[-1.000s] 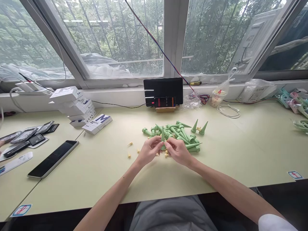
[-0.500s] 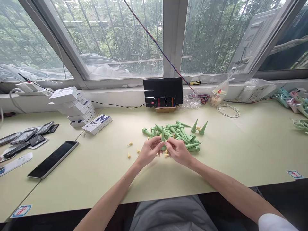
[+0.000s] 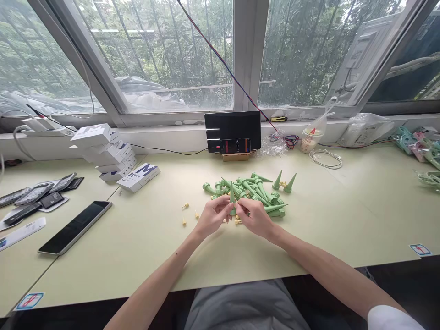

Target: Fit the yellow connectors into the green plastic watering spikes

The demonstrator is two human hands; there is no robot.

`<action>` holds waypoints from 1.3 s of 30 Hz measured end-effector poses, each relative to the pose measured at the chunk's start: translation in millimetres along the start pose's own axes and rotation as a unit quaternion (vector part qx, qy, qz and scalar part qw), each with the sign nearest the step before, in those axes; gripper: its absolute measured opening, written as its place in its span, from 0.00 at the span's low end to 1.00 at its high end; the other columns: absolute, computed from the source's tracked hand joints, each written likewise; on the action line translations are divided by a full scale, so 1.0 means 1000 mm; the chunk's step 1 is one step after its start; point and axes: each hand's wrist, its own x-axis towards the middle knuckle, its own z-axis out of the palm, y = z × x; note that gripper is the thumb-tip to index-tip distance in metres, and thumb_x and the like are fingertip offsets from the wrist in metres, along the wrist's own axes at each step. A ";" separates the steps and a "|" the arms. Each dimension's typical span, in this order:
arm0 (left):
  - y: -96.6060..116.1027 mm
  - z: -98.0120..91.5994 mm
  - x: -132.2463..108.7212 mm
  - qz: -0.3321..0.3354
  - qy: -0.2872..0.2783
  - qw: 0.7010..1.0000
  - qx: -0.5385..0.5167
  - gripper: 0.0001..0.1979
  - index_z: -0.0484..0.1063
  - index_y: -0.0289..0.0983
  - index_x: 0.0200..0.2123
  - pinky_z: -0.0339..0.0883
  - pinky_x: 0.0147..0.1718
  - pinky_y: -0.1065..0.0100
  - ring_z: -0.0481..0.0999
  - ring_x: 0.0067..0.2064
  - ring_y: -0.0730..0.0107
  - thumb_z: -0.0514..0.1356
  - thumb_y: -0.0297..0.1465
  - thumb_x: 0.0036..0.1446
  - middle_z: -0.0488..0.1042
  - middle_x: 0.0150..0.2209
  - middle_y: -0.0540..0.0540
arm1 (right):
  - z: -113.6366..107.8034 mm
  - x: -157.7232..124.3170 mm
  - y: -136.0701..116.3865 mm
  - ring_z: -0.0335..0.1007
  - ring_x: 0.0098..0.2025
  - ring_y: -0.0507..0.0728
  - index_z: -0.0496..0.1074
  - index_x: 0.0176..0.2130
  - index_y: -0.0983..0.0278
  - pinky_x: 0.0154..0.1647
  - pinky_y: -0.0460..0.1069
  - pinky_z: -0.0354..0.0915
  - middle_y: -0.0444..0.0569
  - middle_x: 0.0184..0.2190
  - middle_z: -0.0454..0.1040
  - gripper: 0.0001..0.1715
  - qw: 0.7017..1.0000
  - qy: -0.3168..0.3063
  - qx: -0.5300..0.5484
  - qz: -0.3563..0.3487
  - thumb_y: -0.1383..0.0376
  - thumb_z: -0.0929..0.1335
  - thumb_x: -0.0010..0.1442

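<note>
Barely shifted, right hand [image 3: 255,216] and left hand [image 3: 213,215] hold green cone [image 3: 232,193]; bag [image 3: 322,123] encloses cup [image 3: 310,140].

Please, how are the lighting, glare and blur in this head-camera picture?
Head view: daylight comes through the windows; head view: white glare streaks mark the black screen; head view: the small phone has digits too smeared to read, while the upright cone in the left fingers looks fairly sharp.
</note>
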 end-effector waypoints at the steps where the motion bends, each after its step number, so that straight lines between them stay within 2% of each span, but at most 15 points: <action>1: 0.000 0.000 0.000 0.000 0.000 1.000 -0.001 0.17 0.76 0.36 0.45 0.71 0.25 0.70 0.73 0.26 0.72 0.62 0.42 0.59 0.78 0.34 0.44 | 0.000 0.000 0.000 0.49 0.22 0.50 0.49 0.24 0.60 0.25 0.47 0.50 0.40 0.19 0.52 0.21 1.000 0.000 -0.004 -0.002 0.61 0.58 0.68; 15: -0.003 0.000 0.001 -0.001 0.003 1.000 -0.004 0.15 0.76 0.35 0.43 0.71 0.24 0.69 0.73 0.25 0.73 0.63 0.41 0.59 0.77 0.32 0.45 | 0.000 0.000 0.001 0.49 0.22 0.50 0.49 0.25 0.60 0.26 0.47 0.50 0.40 0.20 0.52 0.20 1.000 -0.006 -0.012 -0.010 0.63 0.58 0.68; 20: 0.000 0.000 0.001 -0.002 -0.008 1.000 0.004 0.17 0.76 0.35 0.45 0.72 0.25 0.69 0.74 0.26 0.72 0.62 0.41 0.60 0.78 0.35 0.44 | 0.001 -0.001 0.003 0.48 0.21 0.50 0.50 0.25 0.61 0.25 0.46 0.49 0.39 0.20 0.52 0.19 1.000 -0.004 0.001 -0.001 0.65 0.59 0.68; 24: 0.006 -0.006 0.001 0.012 -0.008 0.997 0.075 0.16 0.76 0.35 0.44 0.70 0.25 0.72 0.74 0.29 0.71 0.59 0.41 0.62 0.78 0.34 0.44 | 0.003 -0.001 0.003 0.47 0.21 0.49 0.51 0.25 0.61 0.24 0.46 0.48 0.38 0.19 0.52 0.19 1.000 0.006 0.003 -0.006 0.65 0.60 0.67; 27: 0.009 -0.014 0.002 0.059 0.035 0.983 0.169 0.14 0.77 0.35 0.39 0.72 0.30 0.71 0.74 0.33 0.69 0.60 0.40 0.61 0.77 0.33 0.45 | 0.003 -0.001 0.002 0.48 0.22 0.49 0.52 0.25 0.61 0.25 0.46 0.49 0.39 0.19 0.53 0.19 1.000 0.001 0.003 -0.017 0.65 0.60 0.67; 29: 0.012 -0.018 0.003 0.071 0.053 0.979 0.184 0.14 0.76 0.35 0.40 0.73 0.33 0.69 0.75 0.36 0.67 0.60 0.40 0.61 0.77 0.35 0.44 | 0.003 -0.002 0.001 0.50 0.22 0.49 0.53 0.24 0.62 0.25 0.46 0.50 0.39 0.19 0.55 0.20 1.000 -0.014 -0.002 -0.019 0.65 0.61 0.68; 31: 0.013 -0.021 0.003 0.075 0.065 0.977 0.189 0.14 0.76 0.35 0.38 0.72 0.33 0.69 0.74 0.34 0.68 0.61 0.40 0.61 0.76 0.34 0.45 | 0.003 -0.002 0.001 0.52 0.22 0.49 0.55 0.24 0.62 0.26 0.46 0.50 0.39 0.19 0.57 0.20 0.999 -0.037 -0.013 -0.017 0.65 0.61 0.68; 36: 0.016 -0.026 0.001 0.065 0.015 0.976 0.209 0.12 0.73 0.35 0.33 0.68 0.27 0.72 0.70 0.29 0.73 0.60 0.38 0.61 0.72 0.29 0.48 | 0.000 -0.002 0.001 0.57 0.23 0.50 0.64 0.26 0.64 0.28 0.46 0.53 0.42 0.21 0.65 0.18 0.995 -0.091 -0.040 -0.002 0.63 0.62 0.68; 39: 0.016 -0.030 0.000 0.059 -0.027 0.972 0.226 0.10 0.72 0.35 0.33 0.67 0.27 0.72 0.71 0.30 0.73 0.61 0.37 0.61 0.73 0.30 0.48 | -0.002 -0.001 0.000 0.55 0.22 0.49 0.68 0.29 0.64 0.27 0.45 0.53 0.41 0.20 0.64 0.16 0.996 -0.080 -0.040 0.007 0.61 0.63 0.68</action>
